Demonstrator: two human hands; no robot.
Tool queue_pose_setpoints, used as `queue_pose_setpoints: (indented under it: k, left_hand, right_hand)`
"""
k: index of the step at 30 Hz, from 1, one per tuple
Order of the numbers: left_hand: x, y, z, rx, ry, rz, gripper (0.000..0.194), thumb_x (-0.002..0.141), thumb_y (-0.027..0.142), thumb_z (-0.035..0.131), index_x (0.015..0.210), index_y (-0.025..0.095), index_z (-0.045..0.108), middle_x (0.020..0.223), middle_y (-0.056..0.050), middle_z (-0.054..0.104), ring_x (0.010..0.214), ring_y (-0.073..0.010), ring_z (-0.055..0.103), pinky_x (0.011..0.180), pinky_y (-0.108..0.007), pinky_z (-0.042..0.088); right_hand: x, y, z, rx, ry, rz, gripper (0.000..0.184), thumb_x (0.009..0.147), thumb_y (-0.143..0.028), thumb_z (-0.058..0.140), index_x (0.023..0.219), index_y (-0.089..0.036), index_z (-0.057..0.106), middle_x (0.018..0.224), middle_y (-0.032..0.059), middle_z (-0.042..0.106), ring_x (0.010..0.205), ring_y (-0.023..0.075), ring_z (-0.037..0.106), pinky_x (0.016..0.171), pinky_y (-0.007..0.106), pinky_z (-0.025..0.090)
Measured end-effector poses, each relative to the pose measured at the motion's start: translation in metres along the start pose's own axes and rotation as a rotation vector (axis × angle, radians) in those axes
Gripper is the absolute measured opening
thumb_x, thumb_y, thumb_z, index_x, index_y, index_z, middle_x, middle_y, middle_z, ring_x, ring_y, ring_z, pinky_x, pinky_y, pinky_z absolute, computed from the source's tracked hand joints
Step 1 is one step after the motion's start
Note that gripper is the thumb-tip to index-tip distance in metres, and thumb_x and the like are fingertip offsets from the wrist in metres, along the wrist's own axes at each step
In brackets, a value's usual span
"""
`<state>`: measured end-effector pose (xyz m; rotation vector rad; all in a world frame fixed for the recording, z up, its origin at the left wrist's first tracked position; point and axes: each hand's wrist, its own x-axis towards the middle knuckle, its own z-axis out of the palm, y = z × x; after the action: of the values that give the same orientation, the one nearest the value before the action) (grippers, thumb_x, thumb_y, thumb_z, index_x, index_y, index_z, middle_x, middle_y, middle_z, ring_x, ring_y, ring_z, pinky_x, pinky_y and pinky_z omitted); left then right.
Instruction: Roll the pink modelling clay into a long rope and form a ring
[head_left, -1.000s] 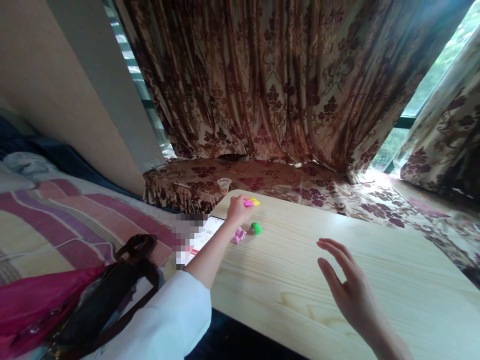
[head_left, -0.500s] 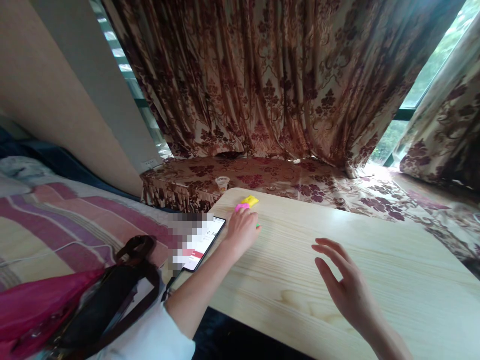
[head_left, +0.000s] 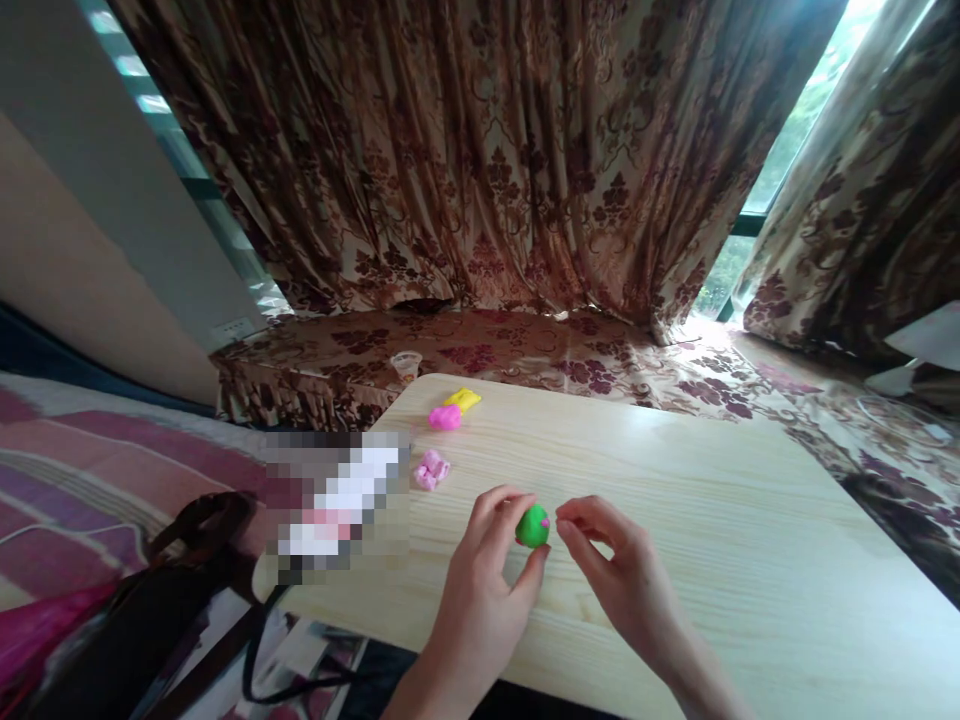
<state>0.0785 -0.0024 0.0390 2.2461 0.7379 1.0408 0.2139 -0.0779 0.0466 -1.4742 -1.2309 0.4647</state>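
My left hand [head_left: 491,570] grips a green ball [head_left: 531,527], which looks like modelling clay, between thumb and fingers. Small pink spots show on the ball's right side and lower left. Close to its right side, my right hand [head_left: 611,550] has thumb and forefinger pinched together; whatever is between the tips is too small to make out. Farther off to the left on the table lie a pale pink crumpled lump [head_left: 431,470], a bright pink lump [head_left: 444,418] and a yellow piece [head_left: 463,401] touching or nearly touching it.
The light wooden table [head_left: 675,480] spans the front. A blurred-out phone [head_left: 337,500] lies at its left edge, with a black cable [head_left: 259,640] below. A clear plastic cup [head_left: 406,366] stands on the cloth-covered ledge [head_left: 510,350] behind. A bed [head_left: 112,440] is at left.
My left hand has come back from the pink lump to the table's near middle, with the green ball. My right hand has moved left beside it and closed to a pinch. The view has shifted right.
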Motion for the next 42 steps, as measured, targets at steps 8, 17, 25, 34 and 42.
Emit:
queue_pose_setpoints:
  k: [8, 17, 25, 34, 42]
  left_hand:
    - [-0.012, -0.001, 0.005, -0.003, -0.008, 0.027, 0.040, 0.082, 0.011, 0.052, 0.120, 0.025, 0.048, 0.117, -0.006, 0.054, 0.113, -0.0206, 0.049, 0.097, -0.037, 0.043]
    - [-0.012, 0.001, 0.003, 0.057, -0.057, 0.136, 0.045, 0.082, 0.006, 0.050, 0.124, 0.024, 0.046, 0.119, -0.006, 0.054, 0.113, -0.0203, 0.048, 0.096, -0.036, 0.043]
    - [-0.013, 0.004, 0.003, 0.047, -0.052, 0.121, 0.044, 0.082, 0.006, 0.051, 0.122, 0.025, 0.048, 0.117, -0.006, 0.054, 0.111, -0.0208, 0.049, 0.095, -0.036, 0.044]
    - [-0.017, 0.004, 0.000, 0.023, -0.051, 0.089, 0.042, 0.083, 0.010, 0.051, 0.122, 0.025, 0.047, 0.119, -0.007, 0.054, 0.112, -0.0217, 0.049, 0.096, -0.038, 0.043]
    - [-0.015, 0.006, 0.001, 0.071, -0.079, 0.138, 0.044, 0.081, 0.006, 0.050, 0.121, 0.024, 0.049, 0.116, -0.007, 0.056, 0.110, -0.0227, 0.050, 0.093, -0.039, 0.045]
  right_hand:
    - [-0.009, -0.006, -0.002, 0.001, -0.062, 0.026, 0.008, 0.085, -0.020, 0.056, 0.085, -0.019, 0.064, 0.081, 0.0021, 0.063, 0.077, 0.0150, 0.061, 0.070, 0.026, 0.049]
    - [-0.007, -0.006, -0.005, -0.004, -0.120, 0.069, 0.009, 0.083, -0.015, 0.056, 0.083, -0.018, 0.064, 0.078, 0.0002, 0.064, 0.070, 0.0130, 0.061, 0.067, 0.024, 0.049]
    - [-0.010, -0.006, -0.002, -0.107, -0.077, 0.054, 0.011, 0.082, -0.013, 0.053, 0.077, -0.018, 0.061, 0.073, -0.0003, 0.061, 0.068, 0.0132, 0.058, 0.066, 0.025, 0.047]
    - [-0.009, -0.009, -0.006, 0.037, -0.158, 0.184, 0.013, 0.085, -0.023, 0.052, 0.082, -0.018, 0.064, 0.075, 0.0007, 0.066, 0.070, 0.0143, 0.061, 0.064, 0.023, 0.048]
    - [-0.010, -0.009, -0.004, -0.200, -0.102, 0.047, 0.015, 0.081, -0.015, 0.052, 0.073, -0.020, 0.064, 0.070, 0.0003, 0.063, 0.065, 0.0141, 0.059, 0.062, 0.026, 0.047]
